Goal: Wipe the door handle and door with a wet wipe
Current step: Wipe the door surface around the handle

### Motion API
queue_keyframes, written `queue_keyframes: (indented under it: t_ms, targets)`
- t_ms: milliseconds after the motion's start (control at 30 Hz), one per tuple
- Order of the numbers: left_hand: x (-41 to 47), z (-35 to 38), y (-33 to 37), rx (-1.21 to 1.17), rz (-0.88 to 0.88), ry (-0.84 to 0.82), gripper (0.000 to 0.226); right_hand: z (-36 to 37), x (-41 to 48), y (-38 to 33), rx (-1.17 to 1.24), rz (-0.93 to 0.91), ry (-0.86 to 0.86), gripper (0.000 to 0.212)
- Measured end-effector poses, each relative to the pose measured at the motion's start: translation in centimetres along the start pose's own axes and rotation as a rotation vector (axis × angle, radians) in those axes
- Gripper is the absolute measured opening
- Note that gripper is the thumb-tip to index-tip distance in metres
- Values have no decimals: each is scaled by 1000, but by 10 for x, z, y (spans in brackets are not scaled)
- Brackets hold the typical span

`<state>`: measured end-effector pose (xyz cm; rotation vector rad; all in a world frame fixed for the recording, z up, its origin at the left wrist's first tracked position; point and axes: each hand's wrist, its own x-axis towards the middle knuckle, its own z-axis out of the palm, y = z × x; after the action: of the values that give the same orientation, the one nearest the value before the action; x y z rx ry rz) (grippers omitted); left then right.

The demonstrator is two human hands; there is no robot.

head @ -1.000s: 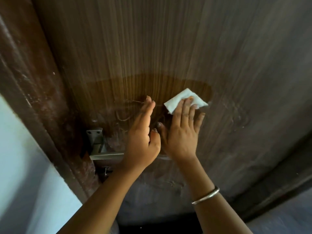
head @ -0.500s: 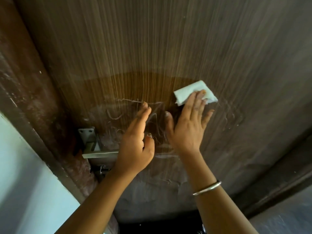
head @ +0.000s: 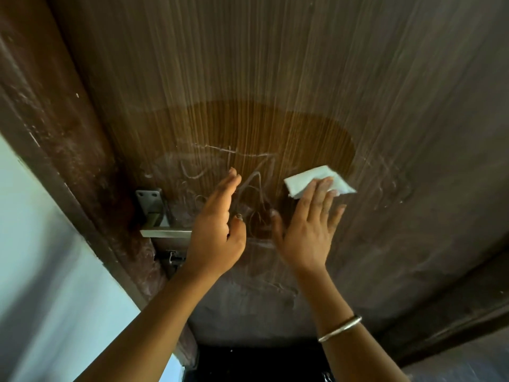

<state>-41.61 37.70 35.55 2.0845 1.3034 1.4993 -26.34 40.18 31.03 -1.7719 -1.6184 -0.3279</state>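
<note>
A dusty brown wooden door (head: 275, 78) fills the view, with a cleaner, darker patch in its middle and scribble marks in the dust. My right hand (head: 308, 230) presses a folded white wet wipe (head: 311, 179) flat against the door at the patch's right edge, fingers spread over it. My left hand (head: 217, 232) rests flat on the door with fingers together, holding nothing. A metal lever handle (head: 165, 232) on its plate (head: 150, 201) sticks out just left of my left hand, partly hidden by it.
The dark door frame (head: 55, 147) runs down the left, with a pale blue wall (head: 41, 271) beside it. Another frame edge (head: 454, 312) crosses the lower right. A keyhole or latch part (head: 172, 256) sits below the handle.
My right hand has slid the wipe to the right and slightly down across the door. My left hand has stayed flat beside the handle.
</note>
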Motion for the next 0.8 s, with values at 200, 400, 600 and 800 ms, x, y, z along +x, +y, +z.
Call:
queue_keyframes:
  t_ms: [200,400,600,800]
  targets:
    - [-8,4,0,23,15,-24,59,-7,23,23,-106,-9,160,87]
    - [-15,13,-2,55,-67,-31,60,19,-24,15,-130,-237,-63,88]
    - [-26,9,-7,136,-79,54,57,28,-6,35,-119,-187,17,84]
    - [-43,-1,-14,224,-187,113,59,43,-43,10,-106,-378,-219,82]
